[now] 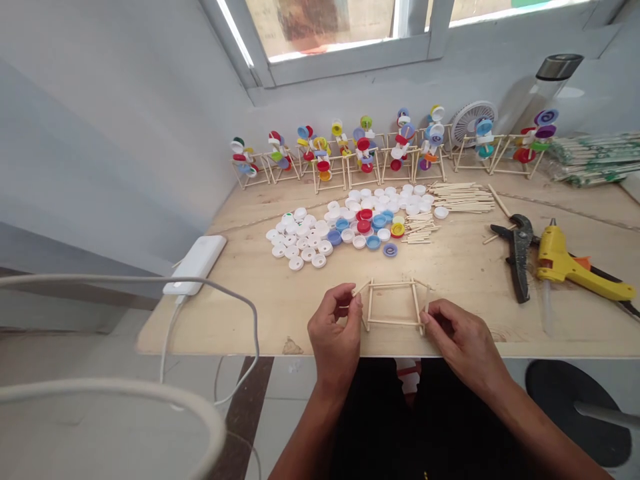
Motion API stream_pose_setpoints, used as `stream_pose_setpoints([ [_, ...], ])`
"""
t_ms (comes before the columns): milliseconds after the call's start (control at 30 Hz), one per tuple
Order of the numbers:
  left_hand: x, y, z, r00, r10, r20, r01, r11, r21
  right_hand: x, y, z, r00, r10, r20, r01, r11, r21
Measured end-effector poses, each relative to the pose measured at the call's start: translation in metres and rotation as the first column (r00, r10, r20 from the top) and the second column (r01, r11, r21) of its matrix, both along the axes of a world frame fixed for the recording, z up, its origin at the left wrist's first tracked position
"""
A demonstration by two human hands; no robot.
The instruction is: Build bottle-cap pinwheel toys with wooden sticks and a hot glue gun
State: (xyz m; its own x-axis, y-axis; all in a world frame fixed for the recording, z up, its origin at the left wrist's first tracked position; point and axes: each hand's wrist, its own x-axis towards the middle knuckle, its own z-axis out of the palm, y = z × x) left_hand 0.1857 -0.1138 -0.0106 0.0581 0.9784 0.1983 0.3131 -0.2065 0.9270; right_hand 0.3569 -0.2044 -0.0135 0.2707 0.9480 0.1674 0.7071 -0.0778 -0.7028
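Observation:
At the table's front edge stands a small frame of thin wooden sticks (393,323), a rectangle with slanting sticks at both ends. My left hand (337,330) pinches the frame's left end, thumb and fingers closed on a stick. On the other side, my right hand (460,340) grips a stick at the right end between thumb and forefinger. Beyond the frame lie many bottle caps, mostly white caps (295,243) with holes in some, plus a few blue, red and yellow ones. Loose sticks (463,198) and shorter stick pieces (420,228) lie beside them.
A yellow glue gun (565,260) and a black-handled cutter (520,257) lie at the right. Several finished stick frames with coloured cap wheels (364,150) line the back, near a small fan (473,123), a bottle (547,87) and bagged sticks (590,157). A white power bank (195,265) sits left.

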Motion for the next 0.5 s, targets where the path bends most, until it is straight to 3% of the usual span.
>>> stream_pose_setpoints([
  [500,0.0004,-0.0003,-0.0008,1.0,-0.019,0.014,0.019,1.0,-0.016,0.0008,0.0016,0.0011,1.0,0.003,0.027,-0.003,1.0,-0.02],
])
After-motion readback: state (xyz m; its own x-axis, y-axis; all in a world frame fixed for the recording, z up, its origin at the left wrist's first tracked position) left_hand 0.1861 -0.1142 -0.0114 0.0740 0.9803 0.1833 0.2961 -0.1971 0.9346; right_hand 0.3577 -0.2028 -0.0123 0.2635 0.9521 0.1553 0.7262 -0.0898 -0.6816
